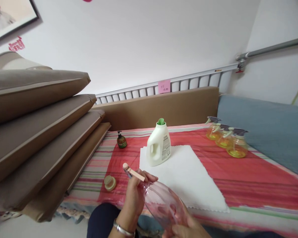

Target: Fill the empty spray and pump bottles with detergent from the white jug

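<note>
A clear pink spray bottle (164, 202) is tilted between my hands, its pale pink trigger head (136, 174) pointing up and left. My left hand (134, 197) is closed around the neck just under the head. Low in the picture my right hand (186, 228) grips the wide lower end of the bottle. Beyond them a white detergent jug (158, 145) with a green spout in its uncovered mouth stands upright on a white cloth (191, 185). To the left of my left hand a pale round cap (110, 183) lies on the red cover.
At the right, several spray bottles (237, 147) hold yellow liquid. A small dark pump bottle (121, 140) stands left of the jug. Stacked brown cushions (47, 132) lean in from the left. Behind are a brown board (161, 109), a radiator and a pink note (164, 86).
</note>
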Demonstrator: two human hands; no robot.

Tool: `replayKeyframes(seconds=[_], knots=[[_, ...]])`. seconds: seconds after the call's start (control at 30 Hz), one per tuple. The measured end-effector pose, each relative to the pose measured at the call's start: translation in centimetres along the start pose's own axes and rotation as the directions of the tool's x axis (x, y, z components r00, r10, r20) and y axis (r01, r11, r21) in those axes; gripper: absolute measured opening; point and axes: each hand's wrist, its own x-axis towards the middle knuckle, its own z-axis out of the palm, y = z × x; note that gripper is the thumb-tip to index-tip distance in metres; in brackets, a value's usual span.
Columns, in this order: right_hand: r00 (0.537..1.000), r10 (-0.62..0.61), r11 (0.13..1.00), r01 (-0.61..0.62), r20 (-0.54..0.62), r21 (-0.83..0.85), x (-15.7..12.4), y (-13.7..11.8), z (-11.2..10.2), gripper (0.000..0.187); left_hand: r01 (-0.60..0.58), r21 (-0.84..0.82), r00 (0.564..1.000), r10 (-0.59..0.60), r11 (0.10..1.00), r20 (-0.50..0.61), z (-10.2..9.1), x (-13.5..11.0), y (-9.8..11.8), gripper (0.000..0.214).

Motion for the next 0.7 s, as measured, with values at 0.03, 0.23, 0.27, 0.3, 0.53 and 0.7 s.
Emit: replayKeyframes(seconds=[0.03,0.23,0.27,0.3,0.53,0.7], knots=[[0.999,0.029,1.000,-0.029,0.023,0.012,0.0,0.1,-0.3,0.106,0.007,-0.005,1.000,-0.007,1.000,0.009,0.0,0.0,0.1,0.029],[0.977,0.165,0.977,-0.180,0.133,0.117,0.3,-0.5,-0.7,0.067,0.028,-0.048,0.999,-0.030,0.998,-0.024,0.0,-0.2,0.2,0.034],[0.980,0.159,0.976,-0.175,0.123,0.131,0.3,-0.7,-0.5,0.068,0.023,-0.051,0.999,-0.024,0.998,-0.028,0.0,-0.3,0.1,0.035],[0.986,0.140,0.979,-0.152,0.095,0.132,0.4,-0.7,-0.3,0.071,0.021,-0.054,0.999,-0.023,0.998,-0.031,-0.1,-0.3,0.0,0.035],[0.985,-0.120,0.981,0.098,-0.126,-0.165,-0.1,-0.2,0.5,0.109,0.052,-0.102,0.997,-0.057,0.993,-0.050,-0.1,-0.4,-0.2,0.031],[0.940,-0.318,0.910,0.267,-0.120,-0.317,-0.8,-0.4,1.0,0.104,0.068,-0.114,0.995,-0.075,0.991,-0.062,-0.1,-0.5,-0.2,0.027]])
